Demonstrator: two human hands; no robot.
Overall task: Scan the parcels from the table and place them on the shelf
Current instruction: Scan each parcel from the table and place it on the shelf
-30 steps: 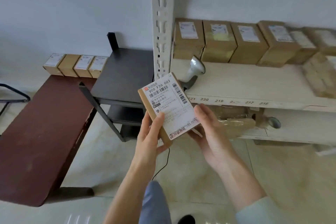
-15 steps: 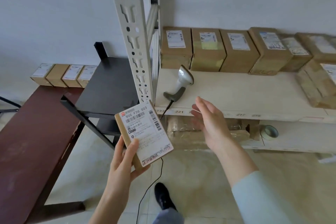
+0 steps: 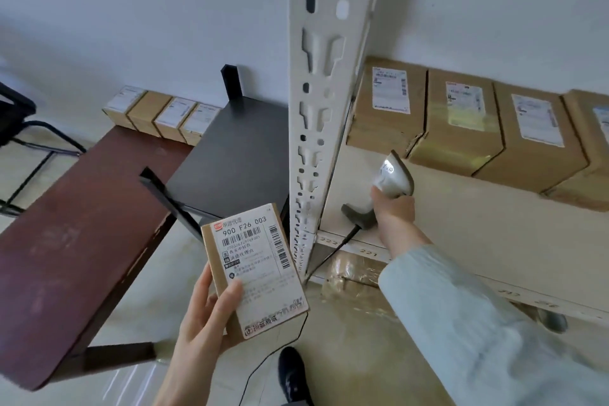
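My left hand (image 3: pixel 206 316) holds a small brown parcel (image 3: pixel 255 269) from below, its white label with barcodes facing up, thumb across the lower left of the label. On the cream shelf (image 3: pixel 478 227), my right hand (image 3: pixel 392 211) grips the neck of the grey barcode scanner (image 3: pixel 392 176), whose dark handle (image 3: pixel 357 217) and cable stick out toward the shelf edge. Several labelled parcels (image 3: pixel 461 122) stand in a row at the back of the shelf. A few more parcels (image 3: pixel 161 114) sit at the far end of the dark red table (image 3: pixel 75 241).
A white perforated shelf upright (image 3: pixel 316 109) stands between my two hands. A black stand (image 3: pixel 237 155) sits between table and shelf. Wrapped goods (image 3: pixel 356 277) lie on the lower shelf level. A black chair frame (image 3: pixel 19 142) is at far left; my shoe (image 3: pixel 291 372) is on the floor.
My right hand has left the parcel, reached onto the shelf and taken hold of the scanner. The left hand keeps the parcel, now lower and left, and I have stepped closer to the shelf.
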